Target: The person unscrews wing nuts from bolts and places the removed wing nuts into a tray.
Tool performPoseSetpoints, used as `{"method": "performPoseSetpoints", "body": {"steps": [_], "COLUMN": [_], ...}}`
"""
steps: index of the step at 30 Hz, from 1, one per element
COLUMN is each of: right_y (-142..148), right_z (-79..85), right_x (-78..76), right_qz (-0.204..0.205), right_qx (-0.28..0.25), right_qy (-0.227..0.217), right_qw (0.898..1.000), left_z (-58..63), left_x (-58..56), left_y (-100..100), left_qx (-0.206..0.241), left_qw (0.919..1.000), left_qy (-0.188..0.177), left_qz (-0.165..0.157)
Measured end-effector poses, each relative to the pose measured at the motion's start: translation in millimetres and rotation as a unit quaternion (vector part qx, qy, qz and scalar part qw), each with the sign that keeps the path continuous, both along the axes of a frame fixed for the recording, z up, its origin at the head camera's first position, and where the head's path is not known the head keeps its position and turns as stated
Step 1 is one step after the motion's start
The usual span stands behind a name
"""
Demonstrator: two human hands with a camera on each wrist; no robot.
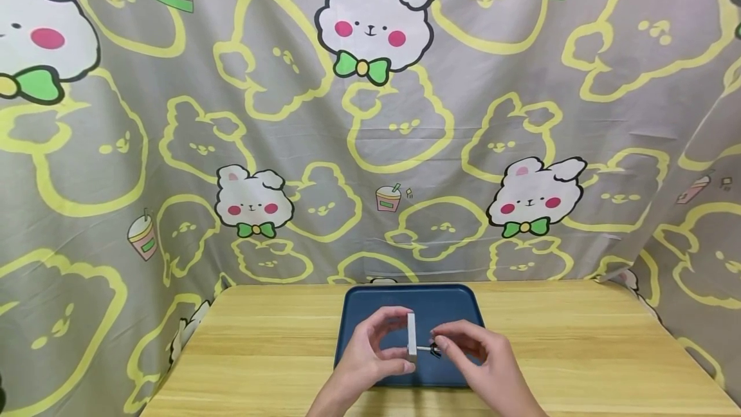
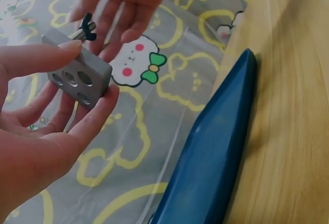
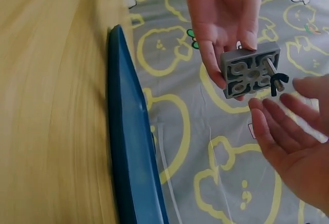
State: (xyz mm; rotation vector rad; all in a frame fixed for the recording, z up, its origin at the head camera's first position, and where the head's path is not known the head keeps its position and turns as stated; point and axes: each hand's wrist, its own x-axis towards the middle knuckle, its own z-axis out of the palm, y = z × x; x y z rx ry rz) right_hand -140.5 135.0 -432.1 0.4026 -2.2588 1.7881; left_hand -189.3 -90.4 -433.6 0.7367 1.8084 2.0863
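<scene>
Your left hand grips a grey block by its edges, thumb on one side and fingers on the other, and holds it upright, edge-on to the head view, above the tray. Your right hand is loosely spread just beside it, thumb and bent fingers parted around the end of a bolt; the right wrist view shows a gap there, so it has hold of nothing. The bolt sticks out from a corner of the block toward that hand, with a black wing nut on it near its tip. Beneath your hands lies the blue tray, resting on a light wood-grain table. Beyond the table hangs a grey cloth printed with white rabbits and yellow outlines.
</scene>
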Motion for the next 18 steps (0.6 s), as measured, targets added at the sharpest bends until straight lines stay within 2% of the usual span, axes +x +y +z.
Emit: {"method": "performPoseSetpoints", "body": {"steps": [2, 4, 8, 12, 18], "right_y": [3, 7, 13, 15, 15], "right_z": [0.6, -0.1, -3.8, -4.5, -2.4], "right_x": [-2.7, -5.9, -10.8, -11.5, -10.6], "right_qz": [0.009, 0.028, 0.087, 0.122, 0.138], "right_qx": [-0.028, -0.054, -0.1, -0.127, -0.138], "right_qy": [-0.066, -0.114, -0.18, -0.218, -0.232], "right_qw": [0.997, 0.992, 0.975, 0.96, 0.953], "left_z": [0.7, 0.9, 0.4, -0.1, -1.3], "left_x": [0.4, 0.7, 1.1, 1.3, 0.9], "left_y": [1, 1, 3, 3, 4], "left_qx": [-0.005, -0.011, -0.017, -0.018, -0.024], "left_qw": [0.9999, 0.9995, 0.9989, 0.9986, 0.9983], "left_qy": [0.015, 0.029, 0.043, 0.049, 0.052], "left_qz": [0.001, 0.0, -0.007, -0.008, -0.006]}}
